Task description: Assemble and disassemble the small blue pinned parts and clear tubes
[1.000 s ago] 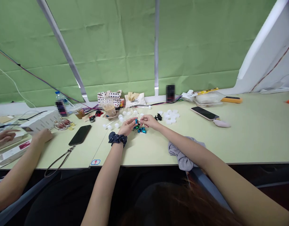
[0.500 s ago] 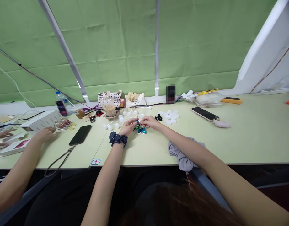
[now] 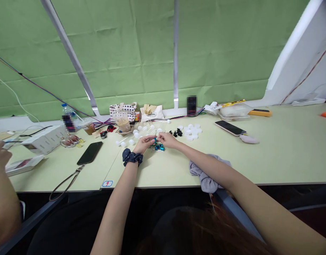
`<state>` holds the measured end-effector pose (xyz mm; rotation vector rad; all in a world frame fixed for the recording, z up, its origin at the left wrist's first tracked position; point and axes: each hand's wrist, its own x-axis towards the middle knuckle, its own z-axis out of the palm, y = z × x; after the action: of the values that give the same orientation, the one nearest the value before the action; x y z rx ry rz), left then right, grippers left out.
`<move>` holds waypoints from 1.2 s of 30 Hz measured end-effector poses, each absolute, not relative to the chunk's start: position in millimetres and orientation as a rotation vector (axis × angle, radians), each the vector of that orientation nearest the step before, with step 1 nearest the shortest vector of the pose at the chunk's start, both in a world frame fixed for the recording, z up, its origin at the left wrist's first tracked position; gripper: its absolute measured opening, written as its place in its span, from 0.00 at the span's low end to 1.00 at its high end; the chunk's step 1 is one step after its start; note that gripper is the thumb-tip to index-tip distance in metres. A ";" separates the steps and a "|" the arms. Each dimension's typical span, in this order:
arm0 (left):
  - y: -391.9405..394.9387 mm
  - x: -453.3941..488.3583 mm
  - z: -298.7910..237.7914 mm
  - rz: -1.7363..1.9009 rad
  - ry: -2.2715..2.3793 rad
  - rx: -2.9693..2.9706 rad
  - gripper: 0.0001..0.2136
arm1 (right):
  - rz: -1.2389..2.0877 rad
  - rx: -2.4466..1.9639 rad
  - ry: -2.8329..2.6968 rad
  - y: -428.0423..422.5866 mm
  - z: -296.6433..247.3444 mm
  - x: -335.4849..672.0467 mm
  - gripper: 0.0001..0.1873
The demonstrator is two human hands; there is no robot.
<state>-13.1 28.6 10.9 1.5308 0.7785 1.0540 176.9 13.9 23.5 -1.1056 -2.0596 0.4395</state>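
Observation:
My left hand (image 3: pixel 143 144), with a dark scrunchie (image 3: pixel 132 157) round its wrist, pinches a small shiny blue piece (image 3: pixel 155 141). A thin dark stem sticks up from the piece. Close against it, my right hand (image 3: pixel 167 140) has its fingers pinched together; what lies in them is too small to make out. Shiny blue parts (image 3: pixel 160 147) lie on the table just under both hands. Behind the right hand are small black parts (image 3: pixel 178 132) and a group of white caps (image 3: pixel 192 131). Clear tubes with white caps (image 3: pixel 136 135) lie behind the left hand.
A phone with a strap (image 3: pixel 90 153) lies to the left, another phone (image 3: pixel 230 128) to the right. Under my right forearm is a grey cloth (image 3: pixel 207 173). A drink cup (image 3: pixel 122 124) stands at the back. A co-worker's arm (image 3: pixel 3 209) reaches in at far left beside white boxes (image 3: pixel 44 140).
My hands stay almost in place, fingers still together at the blue piece. The co-worker's arm has drawn back to the left, away from the white box.

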 end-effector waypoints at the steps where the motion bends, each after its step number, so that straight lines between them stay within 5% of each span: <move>1: 28.1 -12.7 11.3 1.054 0.777 1.520 0.25 | 0.319 -1.114 -2.103 12.5 24.0 176.7 0.03; 6: 27.8 -11.3 11.4 1.089 0.752 1.507 0.25 | 0.082 -1.140 -2.189 9.1 25.8 176.0 0.05; 29: 25.9 -3.4 8.6 1.105 0.761 1.649 0.21 | 0.207 -1.442 -2.041 16.4 27.3 181.1 0.05; 36: 27.6 -4.1 7.7 1.126 0.758 1.659 0.21 | 0.353 -1.220 -2.103 19.6 24.2 181.0 0.03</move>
<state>-4.1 27.6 7.7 1.6590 0.7580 1.1259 181.0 19.6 24.2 -1.2205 -2.1033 0.3530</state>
